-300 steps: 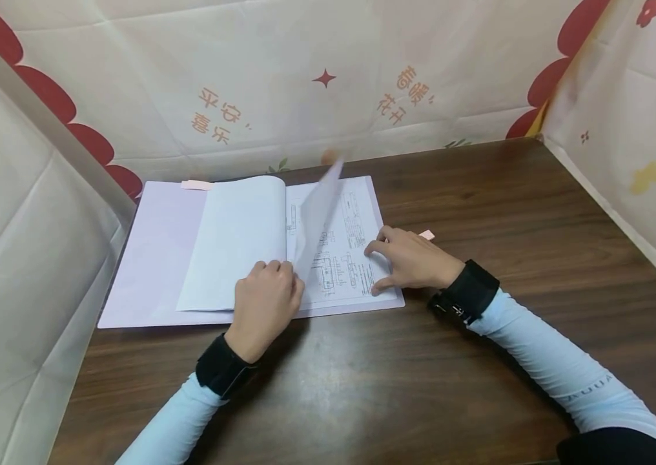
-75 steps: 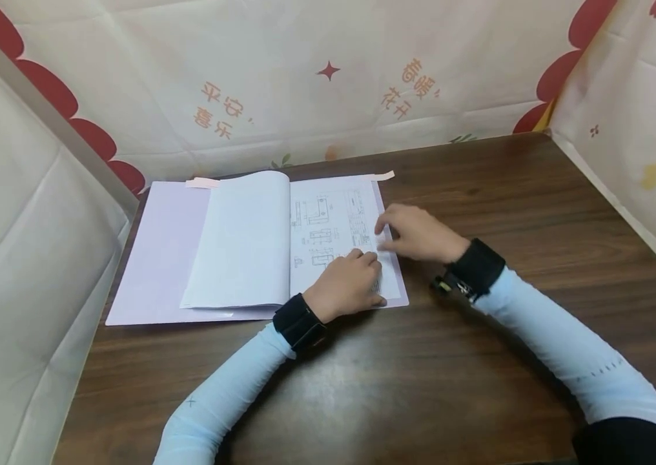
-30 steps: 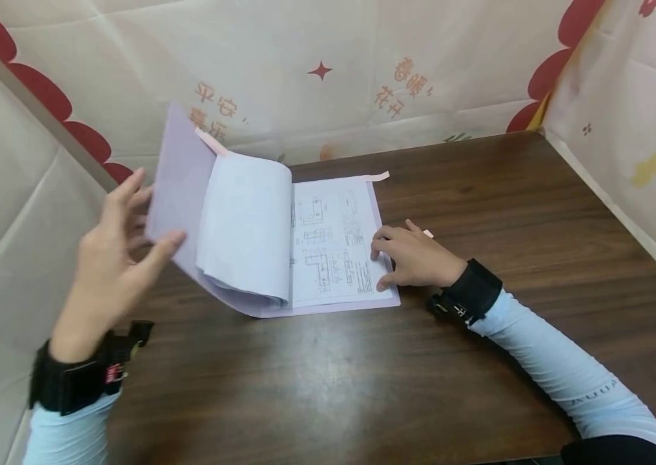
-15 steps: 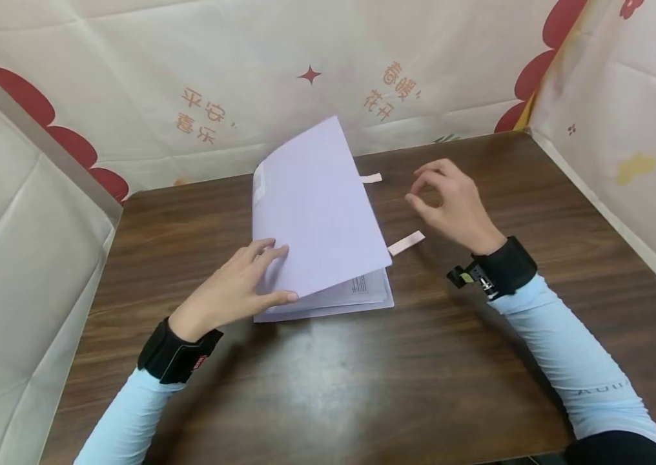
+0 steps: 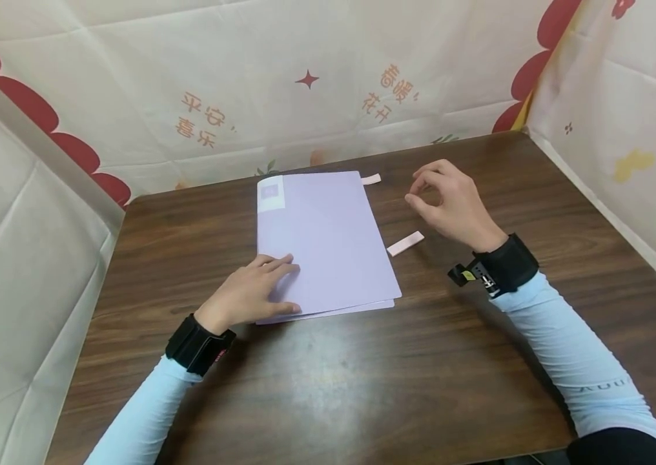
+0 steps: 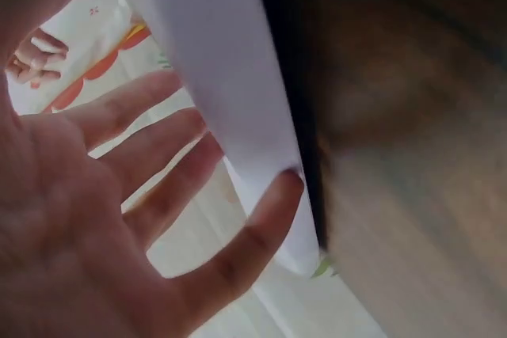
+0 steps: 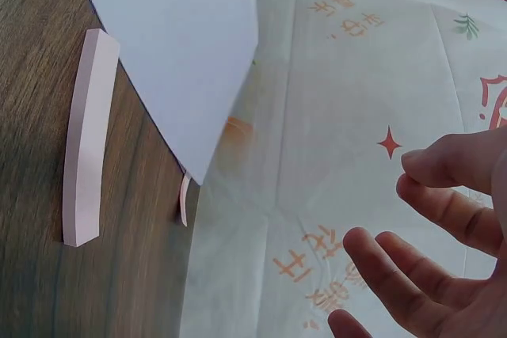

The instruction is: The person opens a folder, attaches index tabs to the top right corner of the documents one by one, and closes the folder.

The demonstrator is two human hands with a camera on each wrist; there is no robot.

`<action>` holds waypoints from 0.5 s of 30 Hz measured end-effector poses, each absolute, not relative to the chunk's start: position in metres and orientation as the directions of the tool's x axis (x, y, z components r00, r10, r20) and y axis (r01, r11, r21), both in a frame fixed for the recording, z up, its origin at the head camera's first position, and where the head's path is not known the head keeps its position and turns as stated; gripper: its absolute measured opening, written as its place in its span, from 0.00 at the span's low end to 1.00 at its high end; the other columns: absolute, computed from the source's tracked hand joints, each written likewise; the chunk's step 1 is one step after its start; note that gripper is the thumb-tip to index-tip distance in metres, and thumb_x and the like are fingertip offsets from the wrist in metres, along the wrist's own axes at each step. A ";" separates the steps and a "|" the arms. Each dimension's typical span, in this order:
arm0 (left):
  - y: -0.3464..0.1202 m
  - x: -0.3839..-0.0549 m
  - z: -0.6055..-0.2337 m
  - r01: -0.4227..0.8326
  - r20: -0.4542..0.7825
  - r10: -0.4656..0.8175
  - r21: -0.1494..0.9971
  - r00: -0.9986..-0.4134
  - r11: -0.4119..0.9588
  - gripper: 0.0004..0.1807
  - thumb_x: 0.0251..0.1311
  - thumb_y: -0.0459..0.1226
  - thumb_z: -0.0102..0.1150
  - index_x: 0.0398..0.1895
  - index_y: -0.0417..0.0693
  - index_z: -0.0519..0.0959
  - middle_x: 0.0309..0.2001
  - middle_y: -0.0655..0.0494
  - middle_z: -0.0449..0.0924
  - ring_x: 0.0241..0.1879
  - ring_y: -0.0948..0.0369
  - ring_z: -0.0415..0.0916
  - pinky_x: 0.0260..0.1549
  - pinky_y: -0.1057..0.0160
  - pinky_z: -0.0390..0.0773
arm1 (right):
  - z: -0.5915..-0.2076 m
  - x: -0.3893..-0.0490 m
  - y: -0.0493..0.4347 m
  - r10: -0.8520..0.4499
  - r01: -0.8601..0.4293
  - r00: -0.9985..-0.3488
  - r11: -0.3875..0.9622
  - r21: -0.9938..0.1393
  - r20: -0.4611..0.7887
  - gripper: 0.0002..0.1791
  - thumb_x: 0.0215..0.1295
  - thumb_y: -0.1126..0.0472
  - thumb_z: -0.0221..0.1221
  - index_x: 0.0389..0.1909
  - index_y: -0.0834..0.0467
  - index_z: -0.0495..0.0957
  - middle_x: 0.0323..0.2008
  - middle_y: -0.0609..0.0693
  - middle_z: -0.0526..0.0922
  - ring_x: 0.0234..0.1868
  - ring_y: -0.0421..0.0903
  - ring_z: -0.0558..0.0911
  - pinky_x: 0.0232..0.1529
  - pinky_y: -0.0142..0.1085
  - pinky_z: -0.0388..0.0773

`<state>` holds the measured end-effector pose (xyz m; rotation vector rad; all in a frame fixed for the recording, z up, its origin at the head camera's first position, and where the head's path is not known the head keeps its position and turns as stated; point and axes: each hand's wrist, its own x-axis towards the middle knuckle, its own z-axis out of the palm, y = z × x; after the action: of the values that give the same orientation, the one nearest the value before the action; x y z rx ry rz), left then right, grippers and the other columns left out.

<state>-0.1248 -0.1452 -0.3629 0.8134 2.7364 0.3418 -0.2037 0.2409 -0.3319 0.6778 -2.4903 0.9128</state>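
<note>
A lavender paper folder lies closed on the table, a white label at its upper left corner. Its cover sits slightly askew over the back, whose edge peeks out at the bottom. My left hand rests on the lower left of the cover, fingers spread and fairly straight. To the right, my right hand hovers above the table with thumb and index tips together and nothing between them. A pale pink bar lies beside the folder's right edge. From the folder's upper right sticks a pink paper tab.
The dark wooden table is bordered by a patterned cloth at the back and cloth sides at left and right. Black wrist straps with small cameras sit on both wrists.
My left hand has swung the folder's left cover over to the right, closing it on the papers, and the cover has come down flat. My right hand has lifted off the page.
</note>
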 end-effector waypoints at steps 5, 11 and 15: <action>-0.139 -0.127 -0.365 0.512 -0.216 0.563 0.249 -0.798 0.822 0.48 0.58 0.60 0.69 0.77 0.50 0.66 0.79 0.50 0.63 0.74 0.48 0.64 0.64 0.38 0.74 | -0.332 -0.205 0.242 -0.303 -0.558 -0.807 0.671 -0.488 0.507 0.04 0.63 0.69 0.68 0.33 0.66 0.83 0.48 0.63 0.81 0.51 0.59 0.80 0.51 0.51 0.74; -0.133 -0.128 -0.362 0.513 -0.259 0.547 0.189 -0.796 0.837 0.49 0.58 0.62 0.68 0.79 0.50 0.65 0.79 0.51 0.63 0.74 0.50 0.63 0.63 0.38 0.74 | -0.334 -0.205 0.241 -0.304 -0.544 -0.820 0.678 -0.493 0.485 0.04 0.63 0.68 0.69 0.33 0.65 0.83 0.48 0.63 0.81 0.51 0.58 0.80 0.50 0.51 0.74; -0.129 -0.126 -0.359 0.505 -0.276 0.521 0.132 -0.807 0.853 0.50 0.59 0.65 0.66 0.79 0.51 0.65 0.80 0.51 0.61 0.76 0.49 0.62 0.66 0.35 0.70 | -0.334 -0.204 0.238 -0.323 -0.560 -0.812 0.668 -0.491 0.486 0.04 0.63 0.68 0.69 0.34 0.65 0.83 0.48 0.62 0.82 0.50 0.57 0.80 0.49 0.50 0.74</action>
<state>-0.1260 -0.1293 -0.3590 0.7747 2.7258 0.0750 -0.2036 0.2381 -0.3344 0.6964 -2.5260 0.9164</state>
